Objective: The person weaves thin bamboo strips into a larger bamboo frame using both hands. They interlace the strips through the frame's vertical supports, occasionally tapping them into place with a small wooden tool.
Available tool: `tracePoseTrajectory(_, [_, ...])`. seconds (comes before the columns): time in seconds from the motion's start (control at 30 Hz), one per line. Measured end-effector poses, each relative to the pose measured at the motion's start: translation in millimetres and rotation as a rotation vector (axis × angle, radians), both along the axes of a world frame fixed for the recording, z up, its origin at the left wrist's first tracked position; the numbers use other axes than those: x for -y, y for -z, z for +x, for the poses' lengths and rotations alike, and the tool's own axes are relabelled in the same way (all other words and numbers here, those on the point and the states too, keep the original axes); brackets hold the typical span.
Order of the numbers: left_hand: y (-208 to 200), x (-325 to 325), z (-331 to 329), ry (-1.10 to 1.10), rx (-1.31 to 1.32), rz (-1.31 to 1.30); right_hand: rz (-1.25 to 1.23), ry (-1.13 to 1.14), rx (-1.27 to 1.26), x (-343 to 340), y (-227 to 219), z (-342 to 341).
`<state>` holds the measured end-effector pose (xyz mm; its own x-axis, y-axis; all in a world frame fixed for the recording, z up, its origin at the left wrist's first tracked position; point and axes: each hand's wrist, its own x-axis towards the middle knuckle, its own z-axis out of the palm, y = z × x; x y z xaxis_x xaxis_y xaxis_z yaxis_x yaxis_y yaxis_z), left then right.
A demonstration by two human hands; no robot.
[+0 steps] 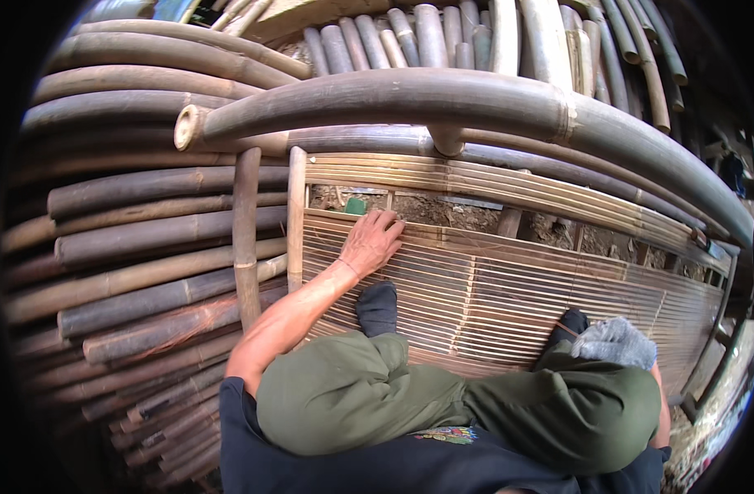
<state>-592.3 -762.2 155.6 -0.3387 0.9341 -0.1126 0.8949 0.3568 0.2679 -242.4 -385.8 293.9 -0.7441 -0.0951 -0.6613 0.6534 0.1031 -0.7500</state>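
Observation:
My left hand (375, 241) is bare and rests palm down at the far edge of a slatted bamboo bench (509, 280). Its fingers are slightly apart and bent over the edge strip, and no held thing shows. Just beyond the fingertips lies a small green object (356, 206), its kind unclear. My right hand (616, 342) wears a grey knit glove and sits by my right knee. Its fingers are not distinct, and a thin brown stick-like piece shows beside it. A thick dark bamboo pole (393, 99) runs across in front of me, above the bench's back rail.
Many bamboo poles (155, 202) are stacked at the left. Cut bamboo lengths (430, 37) stand or lean at the far side. An upright bamboo post (245, 239) stands beside the bench's left end. My dark-socked feet (377, 309) are on the slats.

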Motion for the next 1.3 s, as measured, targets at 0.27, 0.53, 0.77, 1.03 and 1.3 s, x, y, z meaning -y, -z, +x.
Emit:
tracePoseTrajectory(0.27, [-12, -15, 3, -0.080, 0.928, 0.102, 1.186, 0.134, 0.130, -14, 8, -18])
tracePoseTrajectory(0.53, [-139, -71, -5, 0.382, 0.848, -0.172, 0.270, -0.059, -0.515, 114, -40, -203])
tracePoseTrajectory(0.77, [-150, -29, -61, 0.252, 1.359, -0.013, 0.157, -0.087, -0.016, 162, -63, -199])
tracePoseTrajectory(1.03, [-152, -29, -101, 0.132, 1.064, 0.139, 0.634, 0.065, -0.053, 141, -152, -185])
tracePoseTrajectory(1.3, [-120, 29, -127, 0.099, 1.075, 0.023, 0.799, 0.376, -0.040, 76, -139, -158])
